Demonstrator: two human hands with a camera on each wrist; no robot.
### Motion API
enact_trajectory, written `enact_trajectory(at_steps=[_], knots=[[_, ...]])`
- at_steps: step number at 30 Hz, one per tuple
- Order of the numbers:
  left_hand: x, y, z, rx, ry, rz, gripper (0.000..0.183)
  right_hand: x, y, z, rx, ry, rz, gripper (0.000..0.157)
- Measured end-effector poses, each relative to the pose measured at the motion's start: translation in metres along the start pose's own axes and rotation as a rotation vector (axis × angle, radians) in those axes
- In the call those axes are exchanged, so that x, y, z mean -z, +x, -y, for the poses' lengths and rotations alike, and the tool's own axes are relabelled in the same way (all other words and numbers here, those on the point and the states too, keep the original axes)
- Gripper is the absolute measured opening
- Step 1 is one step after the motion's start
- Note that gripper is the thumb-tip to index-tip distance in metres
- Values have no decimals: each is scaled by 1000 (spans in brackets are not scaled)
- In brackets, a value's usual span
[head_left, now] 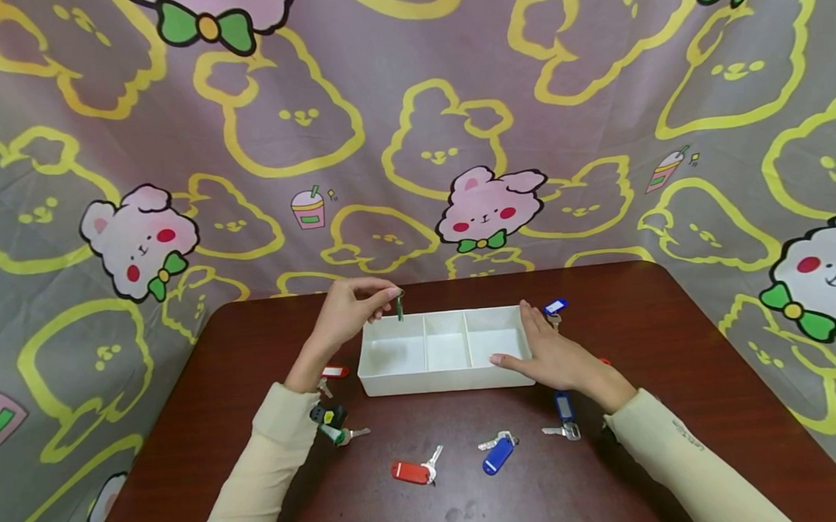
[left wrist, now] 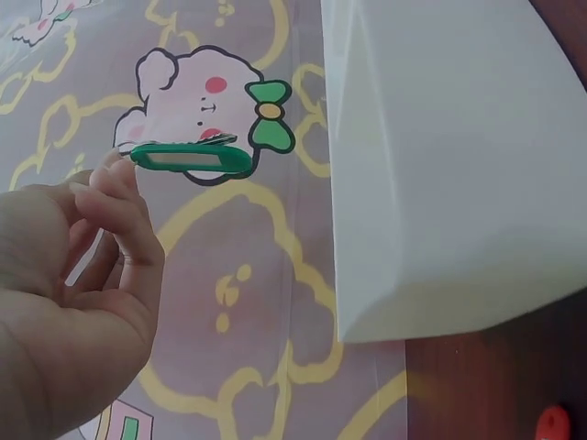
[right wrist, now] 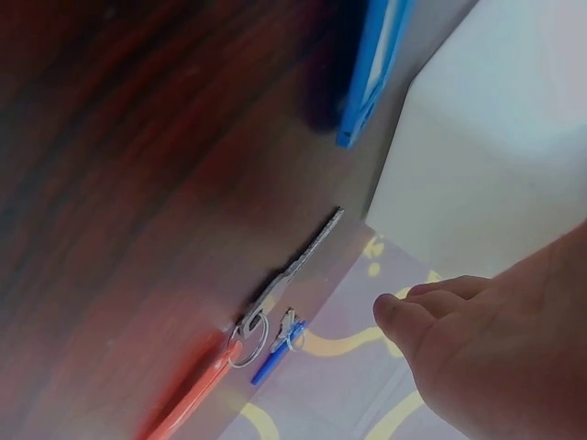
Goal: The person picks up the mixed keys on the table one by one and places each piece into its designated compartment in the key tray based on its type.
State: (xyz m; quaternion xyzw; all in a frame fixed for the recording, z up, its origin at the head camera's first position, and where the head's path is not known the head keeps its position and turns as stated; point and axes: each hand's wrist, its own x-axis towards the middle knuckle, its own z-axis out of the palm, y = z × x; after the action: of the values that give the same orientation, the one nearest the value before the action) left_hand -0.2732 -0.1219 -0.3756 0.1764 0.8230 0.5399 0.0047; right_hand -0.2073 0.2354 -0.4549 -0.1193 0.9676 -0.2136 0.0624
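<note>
My left hand point(head_left: 353, 307) pinches a key ring between thumb and fingertips. From it hangs a key with a green tag point(left wrist: 193, 160), held over the left part of a white three-compartment box point(head_left: 444, 381). In the left wrist view the key point(left wrist: 218, 139) lies along the tag, out past the fingertips. My right hand point(head_left: 558, 358) rests against the box's right end, fingers straight along that wall and thumb reaching over the right compartment. The three compartments show no keys inside.
Around the box lie tagged keys: red point(head_left: 335, 372) and green point(head_left: 333, 433) at left, red point(head_left: 410, 471) and blue point(head_left: 498, 455) in front, blue point(head_left: 564, 406) and another blue point(head_left: 555, 307) at right. A red tag point(right wrist: 197, 394) is mostly hidden behind my right hand in the head view.
</note>
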Motion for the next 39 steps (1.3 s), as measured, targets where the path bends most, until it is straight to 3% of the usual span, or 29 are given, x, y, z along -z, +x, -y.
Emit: enact_trajectory(at_steps=[16, 28, 39], knots=[[-19, 15, -4, -24, 25, 42, 19, 0, -2, -2, -1, -1, -2, 124], [-29, 23, -9, -20, 30, 74, 21, 1, 1, 0, 37, -198, -70, 125], [-40, 32, -18, -26, -1, 126, 21, 0, 0, 0, 33, -207, -78, 125]])
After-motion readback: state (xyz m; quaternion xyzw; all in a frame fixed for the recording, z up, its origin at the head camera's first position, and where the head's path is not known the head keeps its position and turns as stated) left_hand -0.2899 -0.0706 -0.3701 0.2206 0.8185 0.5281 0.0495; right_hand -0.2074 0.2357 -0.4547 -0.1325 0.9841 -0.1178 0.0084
